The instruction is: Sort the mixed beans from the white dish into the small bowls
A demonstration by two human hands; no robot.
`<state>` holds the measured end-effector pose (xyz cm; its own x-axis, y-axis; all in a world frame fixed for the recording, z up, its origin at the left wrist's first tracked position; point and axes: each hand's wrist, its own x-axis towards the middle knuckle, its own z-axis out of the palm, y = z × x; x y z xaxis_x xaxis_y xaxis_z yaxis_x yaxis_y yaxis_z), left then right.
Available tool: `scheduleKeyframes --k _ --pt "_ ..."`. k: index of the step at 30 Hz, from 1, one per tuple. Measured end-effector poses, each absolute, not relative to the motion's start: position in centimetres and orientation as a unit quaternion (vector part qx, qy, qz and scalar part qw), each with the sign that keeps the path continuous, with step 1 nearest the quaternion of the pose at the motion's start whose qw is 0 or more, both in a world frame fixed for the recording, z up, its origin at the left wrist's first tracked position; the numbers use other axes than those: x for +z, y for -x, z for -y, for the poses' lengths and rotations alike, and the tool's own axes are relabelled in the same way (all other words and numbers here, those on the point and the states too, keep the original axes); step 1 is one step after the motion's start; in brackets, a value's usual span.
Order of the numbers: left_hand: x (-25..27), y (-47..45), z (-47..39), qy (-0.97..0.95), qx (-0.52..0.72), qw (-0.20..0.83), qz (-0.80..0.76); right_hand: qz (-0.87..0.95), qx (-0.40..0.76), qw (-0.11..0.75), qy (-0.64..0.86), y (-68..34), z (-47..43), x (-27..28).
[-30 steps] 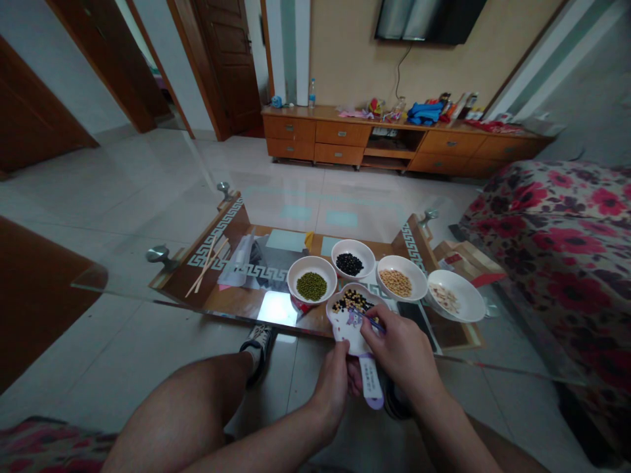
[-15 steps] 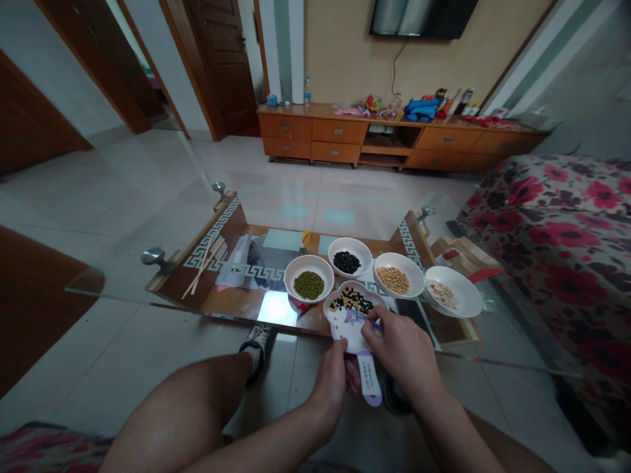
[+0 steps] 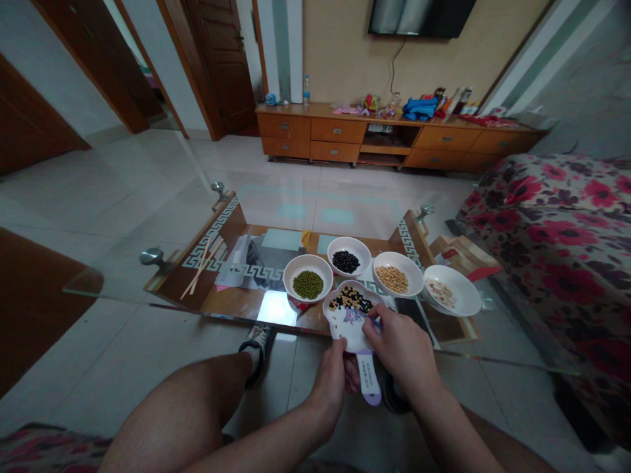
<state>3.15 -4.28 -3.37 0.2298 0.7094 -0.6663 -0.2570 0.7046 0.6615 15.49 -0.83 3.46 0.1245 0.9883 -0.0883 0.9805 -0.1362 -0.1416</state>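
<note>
My left hand (image 3: 331, 373) is closed on the near edge of a white, cloud-shaped dish with a purple-tipped handle (image 3: 350, 338), thumb on top and fingers underneath. Mixed black beans and yellow soybeans (image 3: 353, 299) lie at the dish's far side, with a few small reddish pieces at its left. Over the dish, my right hand (image 3: 407, 347) pinches a thin purple stick (image 3: 372, 320) pointing left across the printed cartoon; its exact kind is unclear. Beyond stand white bowls of green mung beans (image 3: 308, 284), black beans (image 3: 346, 261) and soybeans (image 3: 392, 279).
At the right is a fourth white bowl (image 3: 463, 295) with pale pieces, beside a brown paper bag (image 3: 466, 256). Wooden chopsticks (image 3: 200, 269) lie at the left of the glass table (image 3: 118, 292). A dark flat object (image 3: 413, 314) sits right of the dish.
Both hands keep their hold on the dish and the stick, nearly still. The whole view has shifted very slightly.
</note>
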Motion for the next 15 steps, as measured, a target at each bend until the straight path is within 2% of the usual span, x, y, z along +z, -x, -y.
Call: scheduleKeyframes --k 15 --pt "-3.08 -3.03 4.27 -0.217 0.313 0.756 -0.533 0.660 0.082 0.025 0.746 -15.41 0.79 3.56"
